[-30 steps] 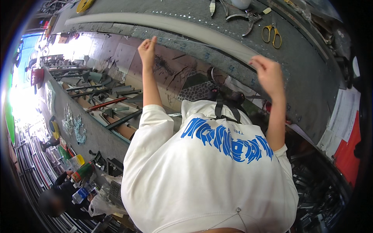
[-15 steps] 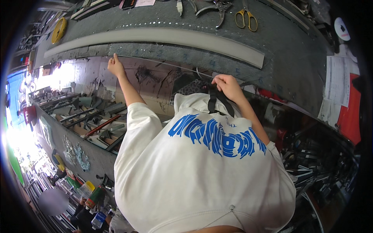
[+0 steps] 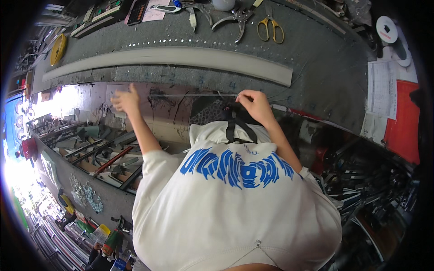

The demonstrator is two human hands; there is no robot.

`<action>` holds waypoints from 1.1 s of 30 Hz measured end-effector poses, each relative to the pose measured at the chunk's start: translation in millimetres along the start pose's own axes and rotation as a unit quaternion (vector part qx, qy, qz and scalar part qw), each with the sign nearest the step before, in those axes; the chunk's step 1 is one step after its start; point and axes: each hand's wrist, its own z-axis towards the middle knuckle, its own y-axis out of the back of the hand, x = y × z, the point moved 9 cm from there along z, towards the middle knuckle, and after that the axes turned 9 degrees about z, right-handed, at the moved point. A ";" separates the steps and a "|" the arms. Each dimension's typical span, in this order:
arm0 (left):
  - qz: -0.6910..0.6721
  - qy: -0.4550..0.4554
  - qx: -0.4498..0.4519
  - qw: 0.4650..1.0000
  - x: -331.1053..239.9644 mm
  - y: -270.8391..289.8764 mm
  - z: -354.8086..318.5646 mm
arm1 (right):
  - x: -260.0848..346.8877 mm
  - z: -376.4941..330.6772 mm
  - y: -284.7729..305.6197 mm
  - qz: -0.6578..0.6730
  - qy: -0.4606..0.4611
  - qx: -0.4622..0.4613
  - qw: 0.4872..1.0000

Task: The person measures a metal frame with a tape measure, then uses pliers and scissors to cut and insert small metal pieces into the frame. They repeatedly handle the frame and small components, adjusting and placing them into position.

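My right hand (image 3: 254,105) is closed at my chest, pinching a thin grey wire (image 3: 194,95) that runs level to the left, just below the bench edge. It sits right above a black strap (image 3: 231,128) hanging on my white shirt with blue print. My left hand (image 3: 125,100) is raised to the left, blurred, fingers apart and holding nothing; the wire's end stops just short of it. Beyond both hands a long pale grey strip (image 3: 181,58) lies along the grey bench mat (image 3: 316,58).
Pliers (image 3: 235,19), yellow-handled scissors (image 3: 270,30) and a calculator (image 3: 135,10) lie at the bench's far edge. A yellow tape roll (image 3: 58,49) is far left, papers and a red sheet (image 3: 402,122) right. Racks of metal parts (image 3: 90,153) stand below left.
Both hands have come down and inward from the bench edge. The right hand has settled at my chest by the black strap, and the wire is now stretched to its left.
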 end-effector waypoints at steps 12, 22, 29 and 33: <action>-0.574 -0.376 0.351 0.638 -202.6 223.6 -176.4 | 40.5 51.4 14.2 -0.020 -0.016 0.219 0.975; -0.562 -0.283 0.307 0.714 -197.1 227.8 -191.3 | 28.4 191.5 141.6 -0.458 0.014 -0.193 0.868; -0.588 -0.259 0.353 0.680 -210.2 233.4 -208.8 | 21.3 194.5 169.7 -0.063 -0.100 -0.046 0.992; -0.652 -0.197 0.364 0.635 -210.4 231.3 -194.7 | 77.9 126.0 187.8 0.189 0.104 -0.079 0.973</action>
